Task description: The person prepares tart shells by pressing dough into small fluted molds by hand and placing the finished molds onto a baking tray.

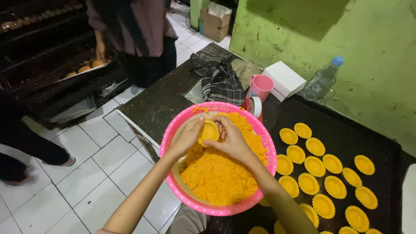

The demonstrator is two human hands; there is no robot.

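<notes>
Both forearms bare; no sleeves, rings, or gloves.

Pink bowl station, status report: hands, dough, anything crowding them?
Left hand and right hand both pressing one small dough shell over pink bowl. Orange dough piled inside. Shaped shells on dark tray, clear of hands.

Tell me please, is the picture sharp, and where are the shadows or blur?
Head view: both hands, left hand and right hand, and the pink bowl look sharp and evenly lit; a dark shadow covers the green wall; the oven area is dim.
</notes>
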